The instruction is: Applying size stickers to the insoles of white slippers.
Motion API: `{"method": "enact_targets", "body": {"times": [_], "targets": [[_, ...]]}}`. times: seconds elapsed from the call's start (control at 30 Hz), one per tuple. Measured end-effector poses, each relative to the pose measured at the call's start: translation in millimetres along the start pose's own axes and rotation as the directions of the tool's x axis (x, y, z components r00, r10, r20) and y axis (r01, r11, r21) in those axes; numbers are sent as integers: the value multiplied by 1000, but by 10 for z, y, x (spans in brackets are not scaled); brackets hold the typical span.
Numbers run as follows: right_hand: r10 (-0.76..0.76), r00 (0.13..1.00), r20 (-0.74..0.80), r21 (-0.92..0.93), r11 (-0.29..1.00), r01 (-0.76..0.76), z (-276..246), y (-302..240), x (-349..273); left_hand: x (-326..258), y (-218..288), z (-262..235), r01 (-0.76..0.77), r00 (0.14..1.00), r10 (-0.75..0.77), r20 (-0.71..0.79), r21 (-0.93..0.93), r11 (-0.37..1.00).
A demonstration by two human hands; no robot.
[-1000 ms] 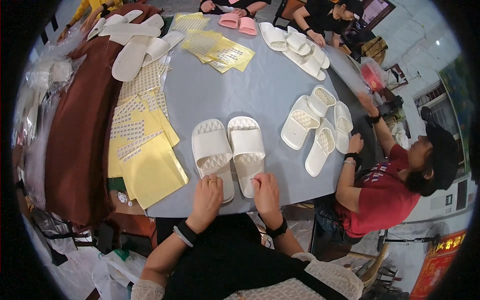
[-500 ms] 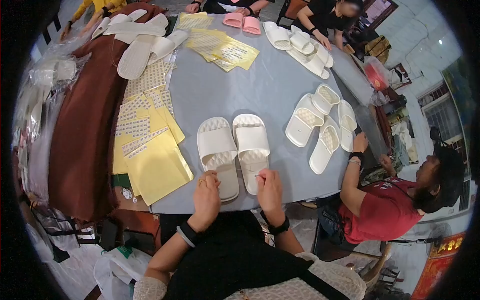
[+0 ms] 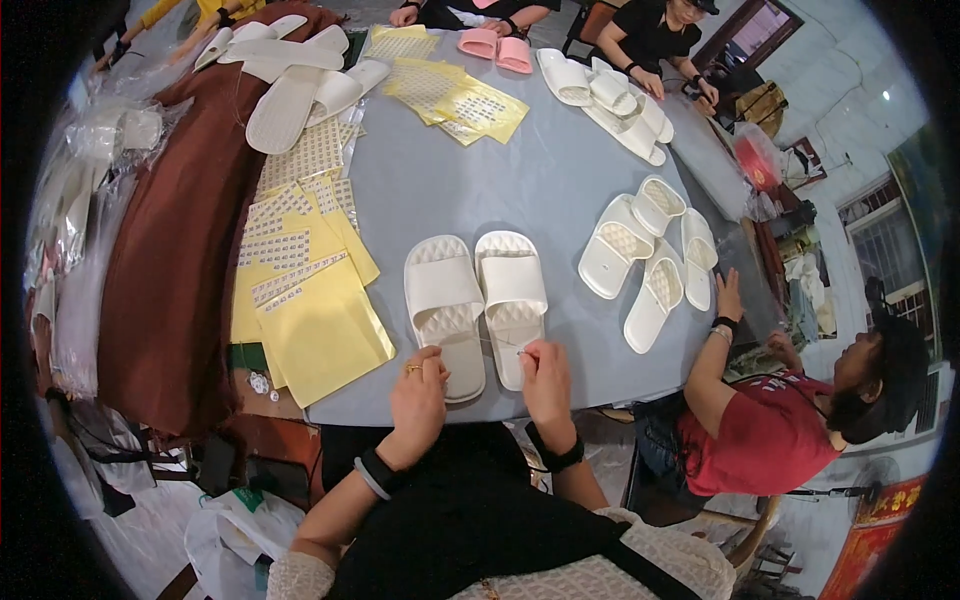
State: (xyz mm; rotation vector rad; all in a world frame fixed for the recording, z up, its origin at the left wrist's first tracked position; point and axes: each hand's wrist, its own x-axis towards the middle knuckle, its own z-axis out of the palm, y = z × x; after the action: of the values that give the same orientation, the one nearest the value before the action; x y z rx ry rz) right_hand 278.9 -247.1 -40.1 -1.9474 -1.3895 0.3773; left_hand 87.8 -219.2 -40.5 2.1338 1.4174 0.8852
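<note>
Two white slide slippers, the left one and the right one, lie side by side in front of me, toes pointing away. My left hand is closed in a pinch beside the heel of the left slipper. Over the heel of the right slipper, my right hand is pinched too. A thin, pale strand runs between the two hands across the slippers; it looks like a thread or a plastic tag loop. Its ends are hidden in my fingers.
Yellow sticker sheets lie at the left, beside a brown cloth-covered bulk. More white slippers rest at the right, others at the far right, and pink slippers at the back. A co-worker in red sits close by on the right.
The view has shifted slightly, so the table appears a little further right. My hands keep their pinch by the slipper heels. The red-shirted co-worker's hand has opened out near the table edge.
</note>
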Motion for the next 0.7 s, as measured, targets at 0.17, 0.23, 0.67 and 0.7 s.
{"method": "enact_targets", "body": {"times": [0.17, 0.23, 0.67, 0.7], "targets": [[-70, 997, -16, -130, 989, 67, -13, -65, 14, -4, 13, -20, -37, 999, 38, -23, 9, 999], [-54, 998, -18, -157, 986, 50, 16, -46, 24, -3, 28, -22, -53, 998, 53, -13, 20, 998], [-87, 996, 5, -203, 975, 86, 58, 44, -25, -26, 68, -76, -85, 991, 81, 105, 32, 996], [-86, 996, 4, -204, 975, 85, 57, 60, -34, -30, 74, -80, -85, 991, 80, 105, 47, 995]]}}
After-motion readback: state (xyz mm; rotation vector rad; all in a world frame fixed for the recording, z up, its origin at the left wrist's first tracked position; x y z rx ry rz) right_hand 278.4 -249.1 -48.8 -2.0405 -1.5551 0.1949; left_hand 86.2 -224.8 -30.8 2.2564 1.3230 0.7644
